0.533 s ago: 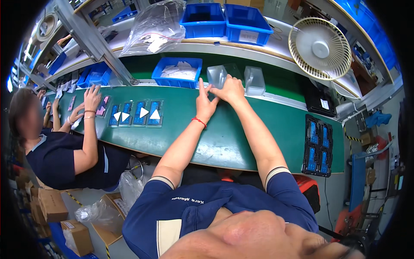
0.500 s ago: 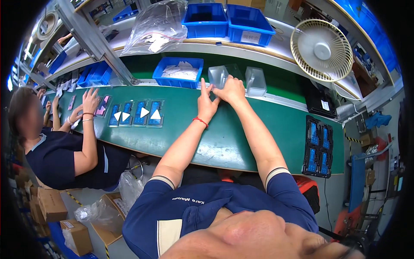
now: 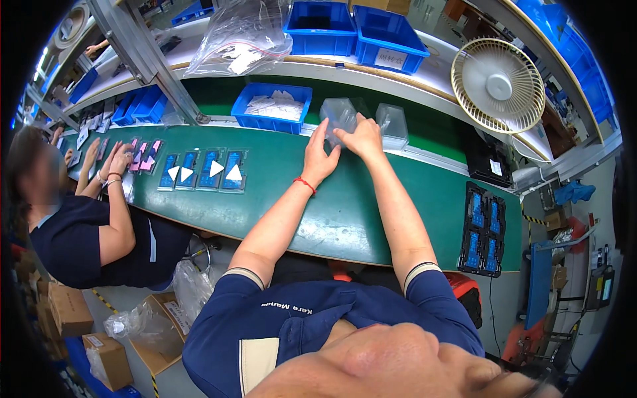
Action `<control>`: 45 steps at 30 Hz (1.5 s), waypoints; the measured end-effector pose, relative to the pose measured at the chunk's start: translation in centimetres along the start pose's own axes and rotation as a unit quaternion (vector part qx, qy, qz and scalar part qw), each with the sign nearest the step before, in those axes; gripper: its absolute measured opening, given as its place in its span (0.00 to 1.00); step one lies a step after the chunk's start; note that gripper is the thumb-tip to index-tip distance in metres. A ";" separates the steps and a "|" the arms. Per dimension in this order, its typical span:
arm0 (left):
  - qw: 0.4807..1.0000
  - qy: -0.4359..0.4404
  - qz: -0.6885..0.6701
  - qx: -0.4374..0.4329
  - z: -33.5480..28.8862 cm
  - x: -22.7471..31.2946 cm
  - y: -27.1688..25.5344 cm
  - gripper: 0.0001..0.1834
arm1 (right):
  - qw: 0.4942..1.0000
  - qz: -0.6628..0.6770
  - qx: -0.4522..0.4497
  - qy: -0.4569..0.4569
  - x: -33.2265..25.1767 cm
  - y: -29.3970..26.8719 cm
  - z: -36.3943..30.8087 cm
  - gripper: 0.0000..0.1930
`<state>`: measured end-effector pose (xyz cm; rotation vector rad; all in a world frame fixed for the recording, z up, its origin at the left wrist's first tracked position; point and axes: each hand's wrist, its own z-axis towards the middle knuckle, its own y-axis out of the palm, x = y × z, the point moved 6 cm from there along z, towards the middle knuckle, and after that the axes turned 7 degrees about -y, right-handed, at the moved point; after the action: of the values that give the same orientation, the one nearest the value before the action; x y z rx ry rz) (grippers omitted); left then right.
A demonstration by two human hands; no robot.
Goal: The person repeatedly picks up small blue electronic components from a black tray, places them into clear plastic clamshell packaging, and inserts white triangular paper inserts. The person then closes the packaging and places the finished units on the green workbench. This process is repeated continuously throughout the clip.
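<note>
At the back of the green table stands a stack of clear plastic trays point(image 3: 340, 111). My right hand point(image 3: 363, 138) grips its near right side, with the thumb across the front and the fingers over the edge. My left hand point(image 3: 321, 158) rests against the stack's near left side; its fingers are stretched and the thumb stands apart. A second clear plastic stack point(image 3: 392, 125) sits just right of my right hand. Left of my hands, several blue-faced flat panels in clear trays point(image 3: 211, 171) lie in a row, with white triangular pieces on them.
A blue bin of white pieces point(image 3: 273, 106) stands behind my left hand. On the right lies a black tray with blue panels point(image 3: 482, 229). The shelf above holds blue bins point(image 3: 391, 40), a plastic bag point(image 3: 242, 36) and a fan point(image 3: 498, 86). At left, a co-worker point(image 3: 86, 225) handles pink pieces.
My left hand has opened slightly, its fingers now along the stack's side. My right hand has shifted a little right and down. The co-worker's hands have moved left, uncovering more pink pieces.
</note>
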<state>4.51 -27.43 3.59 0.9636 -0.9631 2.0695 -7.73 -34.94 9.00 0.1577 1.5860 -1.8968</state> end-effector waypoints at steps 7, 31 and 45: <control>0.999 -0.006 -0.048 -0.004 -0.3 -0.3 0.5 0.40 | 0.999 -0.008 -0.032 0.021 -1.5 -0.9 0.4 0.39; 0.713 -0.407 -0.514 -0.247 -11.5 4.7 7.2 0.05 | 0.927 0.340 0.123 0.098 11.6 -6.4 -20.9 0.33; 0.875 -0.354 -0.223 -0.244 -10.7 3.4 6.1 0.24 | 0.989 0.009 0.118 -0.092 5.4 -8.7 -10.8 0.30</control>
<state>-5.64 -20.97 -0.62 1.5122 -1.3716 0.9983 -19.98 -26.75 10.93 0.0938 1.2335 -2.0177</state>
